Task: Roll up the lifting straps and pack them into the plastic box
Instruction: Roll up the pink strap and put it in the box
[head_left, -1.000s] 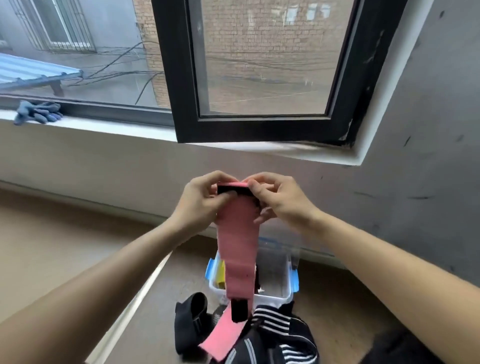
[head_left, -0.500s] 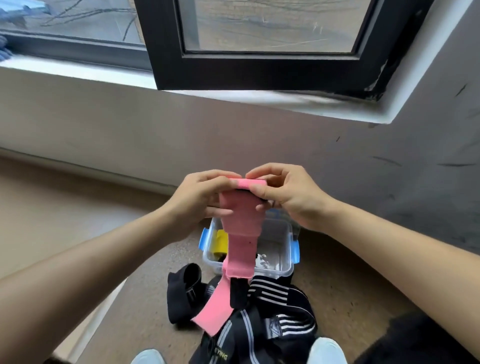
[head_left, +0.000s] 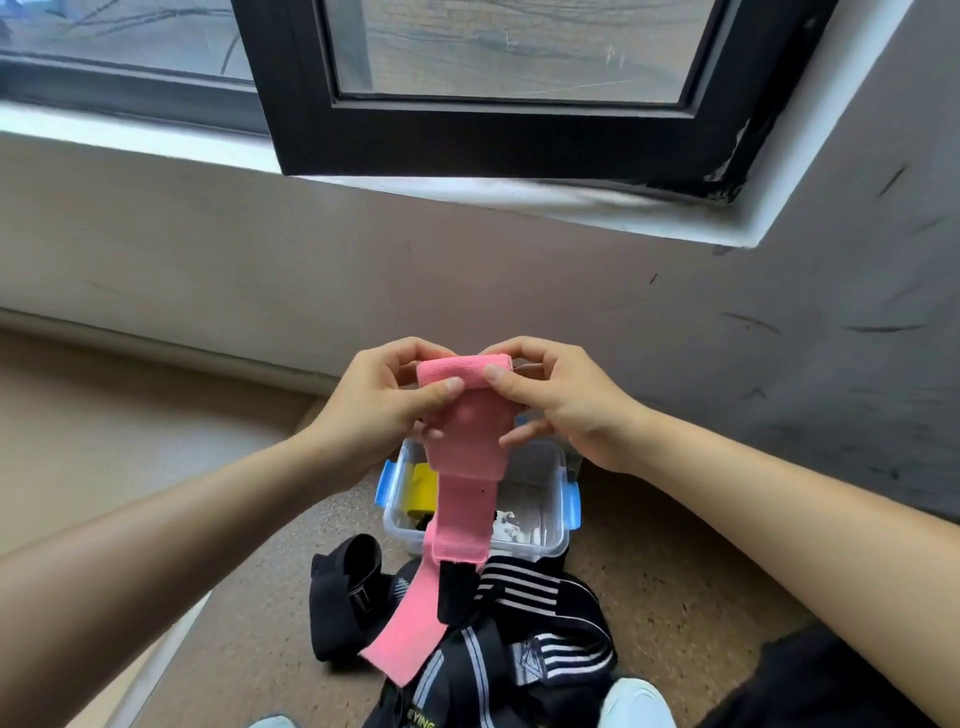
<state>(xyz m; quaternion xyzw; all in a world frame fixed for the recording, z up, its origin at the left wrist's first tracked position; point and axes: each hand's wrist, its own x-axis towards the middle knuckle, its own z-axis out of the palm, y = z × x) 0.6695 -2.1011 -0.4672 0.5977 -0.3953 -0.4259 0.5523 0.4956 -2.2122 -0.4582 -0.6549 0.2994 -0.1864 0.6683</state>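
Note:
A pink lifting strap (head_left: 464, 496) hangs in front of me, its top end turned over into a small roll. My left hand (head_left: 383, 408) pinches the roll's left side and my right hand (head_left: 556, 397) pinches its right side. The strap's tail trails down over a clear plastic box (head_left: 545, 519) with blue clips on the floor; a yellow strap (head_left: 421, 493) lies inside the box. Black straps with white stripes (head_left: 524, 639) lie in a heap in front of the box, and a rolled black strap (head_left: 347, 592) sits to their left.
A grey wall rises just behind the box, with a black-framed window (head_left: 493, 140) and white sill above. The floor is brown speckled. My light shoes (head_left: 636, 704) show at the bottom edge.
The view has tilted downward. The top of the pink strap has been rolled further, so the roll is thicker and the hanging tail shorter.

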